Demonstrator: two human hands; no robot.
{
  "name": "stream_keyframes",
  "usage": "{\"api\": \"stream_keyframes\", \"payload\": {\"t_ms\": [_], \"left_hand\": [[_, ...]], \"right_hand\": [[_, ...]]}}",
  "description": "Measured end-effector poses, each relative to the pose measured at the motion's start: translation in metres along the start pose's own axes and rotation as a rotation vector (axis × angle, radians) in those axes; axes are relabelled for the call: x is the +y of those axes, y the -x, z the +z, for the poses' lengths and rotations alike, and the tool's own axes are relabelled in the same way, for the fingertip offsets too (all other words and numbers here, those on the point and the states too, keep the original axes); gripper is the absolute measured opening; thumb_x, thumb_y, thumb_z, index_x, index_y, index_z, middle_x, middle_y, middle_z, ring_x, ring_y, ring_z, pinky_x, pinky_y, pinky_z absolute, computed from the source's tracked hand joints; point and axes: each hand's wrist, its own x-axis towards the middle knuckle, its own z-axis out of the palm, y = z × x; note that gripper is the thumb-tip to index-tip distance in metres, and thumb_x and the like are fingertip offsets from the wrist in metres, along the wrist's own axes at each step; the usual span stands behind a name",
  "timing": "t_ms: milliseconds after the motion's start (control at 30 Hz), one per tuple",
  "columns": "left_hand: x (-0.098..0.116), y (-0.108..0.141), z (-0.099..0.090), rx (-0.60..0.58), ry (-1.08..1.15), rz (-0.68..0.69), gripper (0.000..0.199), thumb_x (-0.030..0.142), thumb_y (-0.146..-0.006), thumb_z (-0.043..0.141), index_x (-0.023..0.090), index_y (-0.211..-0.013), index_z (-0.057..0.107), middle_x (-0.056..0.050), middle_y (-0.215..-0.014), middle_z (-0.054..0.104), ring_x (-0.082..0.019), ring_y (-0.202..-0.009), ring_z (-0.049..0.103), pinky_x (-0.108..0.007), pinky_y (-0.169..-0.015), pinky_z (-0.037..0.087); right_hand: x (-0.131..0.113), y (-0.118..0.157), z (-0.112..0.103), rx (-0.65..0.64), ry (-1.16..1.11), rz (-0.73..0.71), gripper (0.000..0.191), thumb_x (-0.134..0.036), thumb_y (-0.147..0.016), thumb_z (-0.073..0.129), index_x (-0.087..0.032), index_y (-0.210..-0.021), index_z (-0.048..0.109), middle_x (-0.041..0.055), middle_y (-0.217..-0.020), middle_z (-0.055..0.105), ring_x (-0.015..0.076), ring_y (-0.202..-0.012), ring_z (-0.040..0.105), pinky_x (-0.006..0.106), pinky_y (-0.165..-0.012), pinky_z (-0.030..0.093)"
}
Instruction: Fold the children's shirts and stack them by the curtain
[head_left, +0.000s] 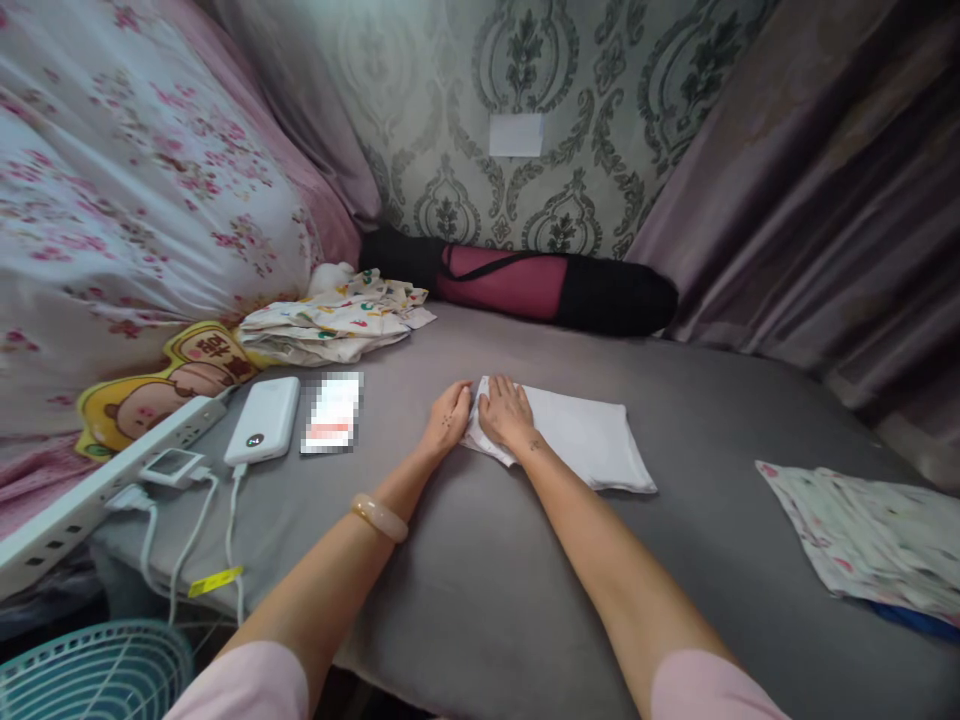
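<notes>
A white folded cloth (pixel 589 436), probably a garment, lies flat on the grey bed cover, with a faintly printed part at its left end. My right hand (pixel 507 412) rests palm down on that left end, fingers stretched out and close together. Beside the cloth's left edge is my left hand (pixel 448 418), turned on its side and touching the edge. Its fingers look extended rather than wrapped round the fabric, though their undersides are hidden. A pale bangle (pixel 379 518) circles my left forearm.
Leftward lie a white power bank (pixel 264 420), a blurred-out phone-like rectangle (pixel 332 412), a power strip (pixel 112 475) with cables and a yellow cushion (pixel 180 375). Patterned clothes (pixel 337 318) and a long bag (pixel 502 285) lie behind. Folded cloths (pixel 870 530) sit right; a fan (pixel 97 665) stands lower left.
</notes>
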Motion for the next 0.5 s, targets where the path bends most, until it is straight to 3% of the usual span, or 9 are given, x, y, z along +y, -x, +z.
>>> {"api": "stream_keyframes", "payload": {"t_ms": [267, 500], "left_hand": [[0.000, 0.000, -0.001, -0.002, 0.047, -0.003, 0.040, 0.030, -0.094, 0.031, 0.014, -0.117, 0.061, -0.011, -0.122, 0.064, -0.021, -0.116, 0.056, -0.035, -0.103, 0.040], [-0.003, -0.001, -0.001, 0.028, 0.049, -0.040, 0.040, 0.031, -0.095, 0.030, 0.016, -0.116, 0.061, -0.009, -0.121, 0.064, -0.019, -0.116, 0.056, -0.035, -0.104, 0.039]], "right_hand": [[-0.012, 0.005, -0.002, 0.003, 0.014, 0.004, 0.057, -0.031, -0.097, 0.025, -0.001, -0.145, 0.031, 0.0178, -0.154, 0.027, 0.0284, -0.143, 0.019, 0.044, -0.114, 0.012], [-0.032, 0.018, 0.013, 0.049, -0.028, 0.017, 0.058, -0.033, -0.097, 0.022, -0.002, -0.145, 0.032, 0.0165, -0.154, 0.026, 0.0272, -0.143, 0.018, 0.044, -0.115, 0.010]]}}
